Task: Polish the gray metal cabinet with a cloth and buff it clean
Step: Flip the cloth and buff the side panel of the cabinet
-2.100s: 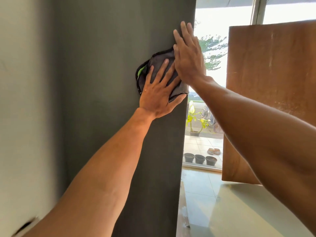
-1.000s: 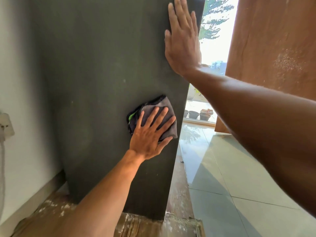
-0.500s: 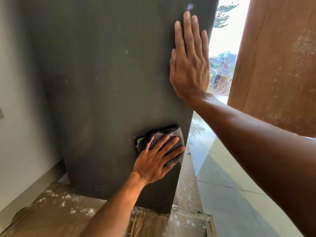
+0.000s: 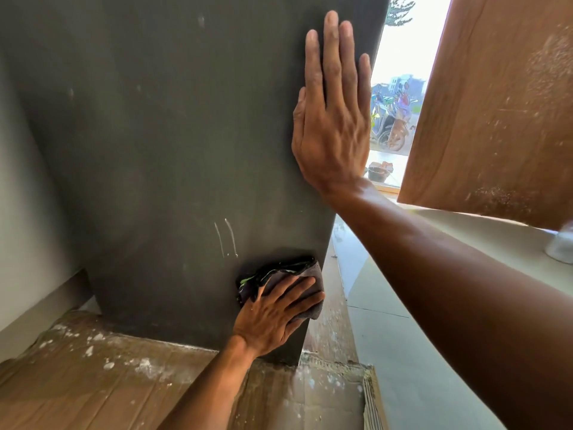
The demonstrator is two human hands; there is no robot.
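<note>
The gray metal cabinet (image 4: 161, 144) fills the left and middle of the head view, its flat side facing me. Two pale scratch marks show low on it. A folded dark gray cloth (image 4: 280, 273) with a green tag lies against the cabinet's lower right corner. My left hand (image 4: 274, 318) presses flat on the cloth with straight, spread fingers. My right hand (image 4: 333, 116) rests flat on the cabinet higher up, near its right edge, fingers straight and together.
Paint-spattered cardboard (image 4: 93, 377) covers the floor under the cabinet. A white wall (image 4: 21, 212) stands at the left. Glossy floor tiles (image 4: 412, 352) run to the right. A brown wooden panel (image 4: 502, 103) leans at the upper right, with a bright opening (image 4: 393, 88) beside it.
My left hand has slid the cloth down the cabinet's right edge from high up to near the bottom corner. My right hand has stayed flat on the cabinet.
</note>
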